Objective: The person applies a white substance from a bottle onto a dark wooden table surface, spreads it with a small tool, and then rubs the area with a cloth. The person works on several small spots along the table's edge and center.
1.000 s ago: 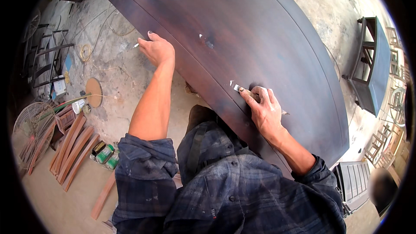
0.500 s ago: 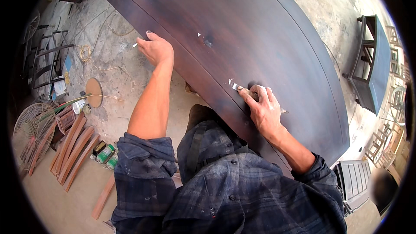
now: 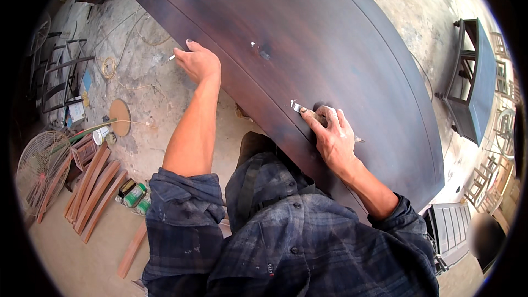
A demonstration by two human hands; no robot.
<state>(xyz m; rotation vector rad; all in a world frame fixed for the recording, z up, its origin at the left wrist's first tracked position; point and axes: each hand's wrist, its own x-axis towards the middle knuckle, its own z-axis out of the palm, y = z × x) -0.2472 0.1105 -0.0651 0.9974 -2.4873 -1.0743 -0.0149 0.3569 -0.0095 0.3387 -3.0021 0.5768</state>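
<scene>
A large dark brown wooden tabletop (image 3: 352, 49) with curved ends stretches before me. My right hand (image 3: 335, 137) is closed round a putty knife (image 3: 297, 108), its blade low against the surface. White filler (image 3: 293, 103) lies right at the blade's tip. Further up the board are a small white dab (image 3: 253, 44) and a dark bluish patch (image 3: 264, 55). Past the board's left edge, my left hand (image 3: 199, 63) pinches a thin white cigarette (image 3: 171, 58) between its fingers. The knife's handle is mostly covered by my right hand.
Curved wooden strips (image 3: 93, 192) lie on the floor at left, beside a wire-caged fan (image 3: 43, 165) and green-lidded jars (image 3: 135, 195). A round brown disc (image 3: 120, 117) and a coiled cord (image 3: 109, 67) are also there. At right stands a dark table (image 3: 467, 88).
My right hand and the putty knife have shifted slightly up and left, bringing the blade to the white filler. My left hand stays almost still.
</scene>
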